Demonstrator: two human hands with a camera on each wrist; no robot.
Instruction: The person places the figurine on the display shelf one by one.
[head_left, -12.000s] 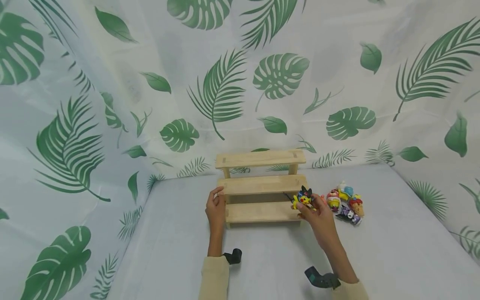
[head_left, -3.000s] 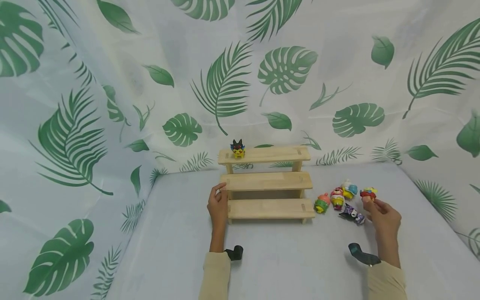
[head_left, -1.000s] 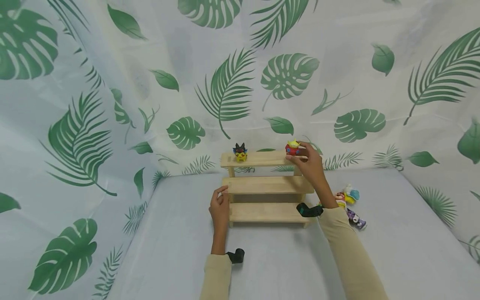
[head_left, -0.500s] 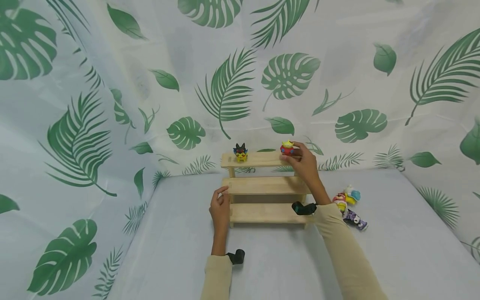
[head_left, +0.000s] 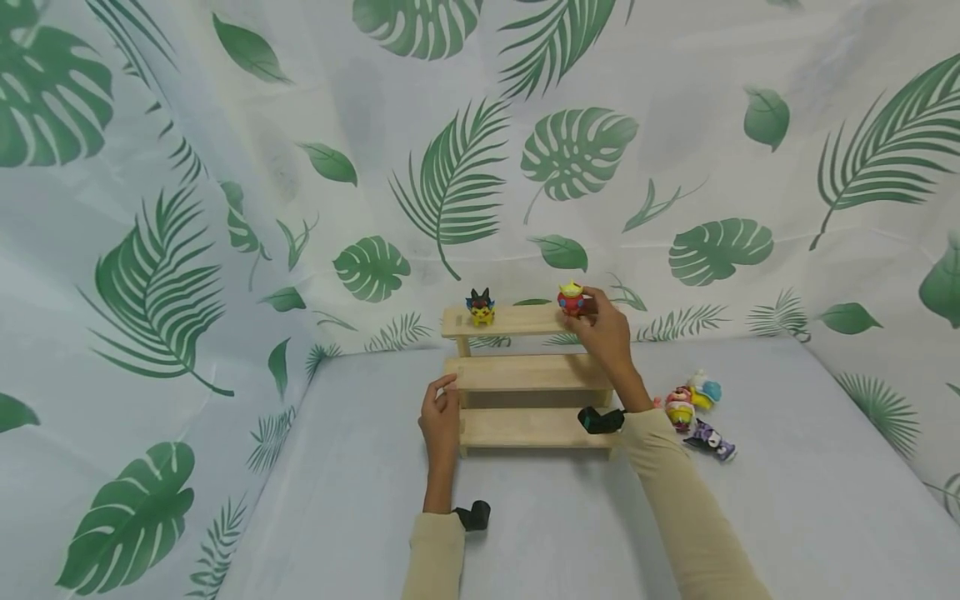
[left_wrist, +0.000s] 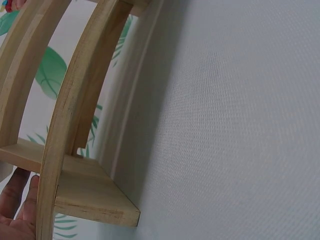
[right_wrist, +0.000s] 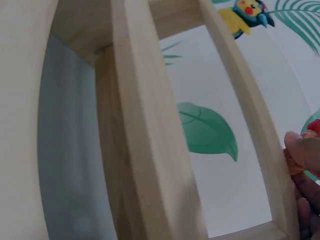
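A three-tier wooden display shelf (head_left: 534, 372) stands on the white-covered table. My left hand (head_left: 438, 412) touches its left end near the middle tier; in the left wrist view the fingers (left_wrist: 31, 200) lie against the side piece. At the top tier's right part, my right hand (head_left: 606, 333) pinches a small red toy figurine (head_left: 571, 300) with a yellow top, thumb and fingers around it. Whether its base bears on the plank cannot be told. A yellow Pikachu figurine (head_left: 481, 308) with a dark eared hood stands upright at the same tier's left end.
Right of the shelf, several figurines lie close together: a pink-and-yellow one (head_left: 679, 408), a white, blue and yellow one (head_left: 705, 390) and a purple-and-black one (head_left: 711, 442). A leaf-print cloth (head_left: 465, 167) hangs behind. Black wrist cameras (head_left: 474, 516) project inward from both wrists.
Over these seconds the Pikachu figurine came to the top tier, and my right hand carried the red figurine up from the table pile. Lately it slid slightly left. My left hand stayed put.
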